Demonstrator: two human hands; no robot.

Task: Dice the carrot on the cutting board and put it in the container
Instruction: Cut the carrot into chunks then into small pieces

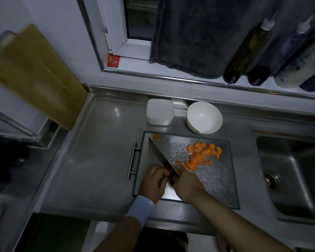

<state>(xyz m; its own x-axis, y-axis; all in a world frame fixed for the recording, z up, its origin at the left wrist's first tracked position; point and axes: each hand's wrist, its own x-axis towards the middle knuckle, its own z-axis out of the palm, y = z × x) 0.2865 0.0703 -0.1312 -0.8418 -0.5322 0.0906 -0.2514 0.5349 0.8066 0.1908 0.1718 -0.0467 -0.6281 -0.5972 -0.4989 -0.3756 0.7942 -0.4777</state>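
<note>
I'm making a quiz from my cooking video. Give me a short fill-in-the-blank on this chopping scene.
1. The orange carrot pieces lie on the glass ___.
2. The white bowl is ___.
3. The sink lies to the ___ of the board.
4. The container stands to the ___ of the bowl.

Missing words: cutting board; empty; right; left.

Dim and grey all over. Shiny spots on the metal counter (98,160). Bent and blurry at the edges.
</note>
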